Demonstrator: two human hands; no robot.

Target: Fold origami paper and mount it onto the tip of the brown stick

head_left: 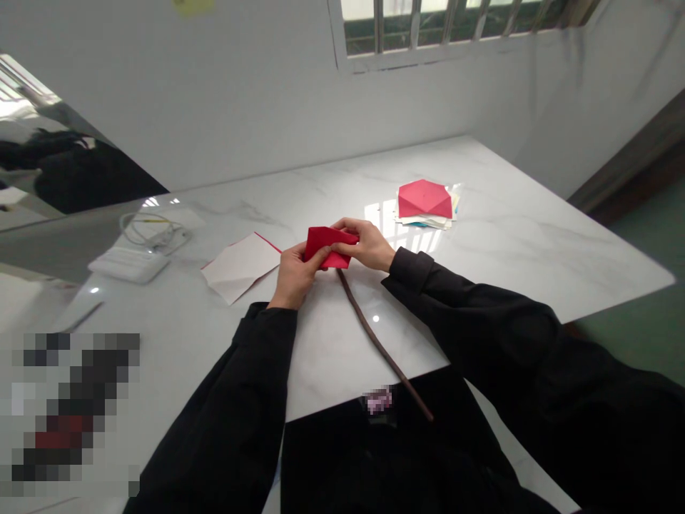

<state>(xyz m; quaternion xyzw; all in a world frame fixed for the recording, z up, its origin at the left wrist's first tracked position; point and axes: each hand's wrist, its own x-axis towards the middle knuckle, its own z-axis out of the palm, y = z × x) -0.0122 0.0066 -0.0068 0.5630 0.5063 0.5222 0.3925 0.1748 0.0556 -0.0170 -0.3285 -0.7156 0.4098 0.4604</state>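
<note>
My left hand [294,275] and my right hand [364,244] both pinch a folded piece of red paper [326,246] above the marble table top [514,235], one at each end. A thin dark brown stick [382,350] lies on the table below my hands, its upper end close to the red paper and its lower end past the near table edge. To the left of my left hand lies a creased white sheet with a red edge [238,265]. Black sleeves cover both my forearms.
Farther back to the right, a red folded paper shape [424,200] rests on a small stack of papers [428,224]. A white flat device [128,264] and a coiled white cable [155,232] lie at the table's left. Walls border the far sides.
</note>
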